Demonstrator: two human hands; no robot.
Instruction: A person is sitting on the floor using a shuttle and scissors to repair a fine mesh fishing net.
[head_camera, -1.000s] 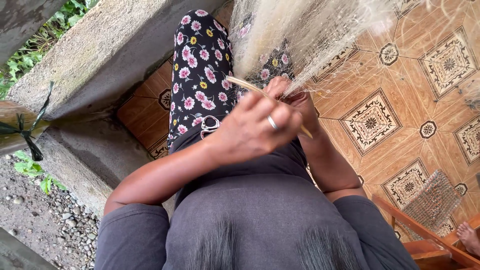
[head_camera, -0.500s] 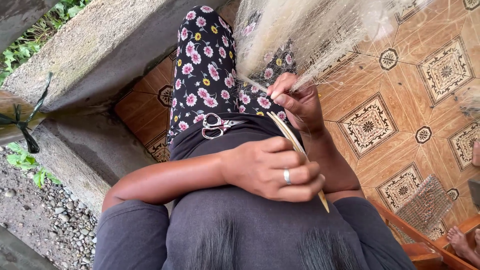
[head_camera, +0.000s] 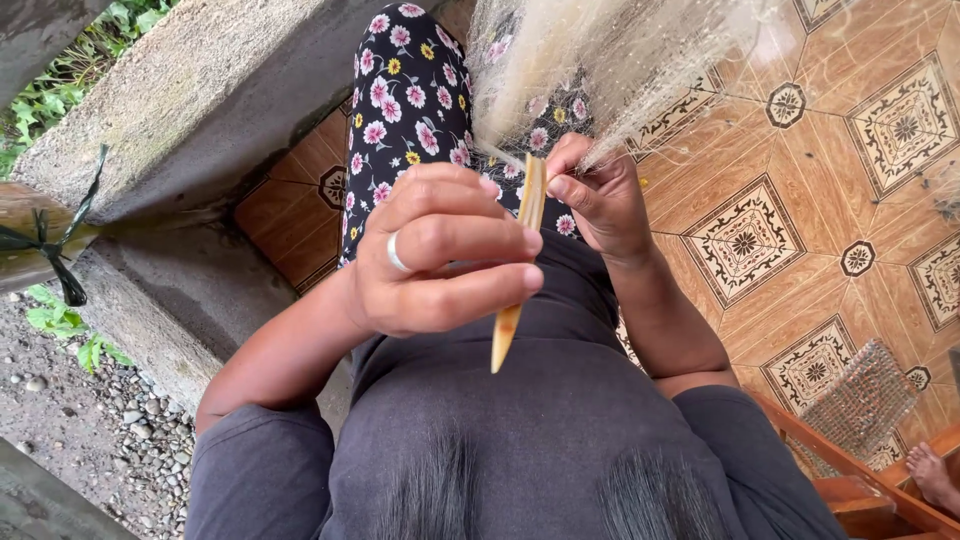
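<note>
Netting (head_camera: 600, 60) blurs, perhaps hiding right hand (head_camera: 600, 200) fingertips.

Smooth wooden needle (head_camera: 520, 262), fine netting (head_camera: 600, 60)

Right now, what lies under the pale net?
Under the net: floral trousers and patterned floor tiles show through. The right hand pinches its lower edge, and the left hand holds a wooden needle. The strands under those fingers are hidden.

Left hand (head_camera: 440, 255), ring on one finger, curls closed with fingertips pinched together near the chest; right hand (head_camera: 600, 195) pinches shut just beside it, forearm bent inward.
</note>
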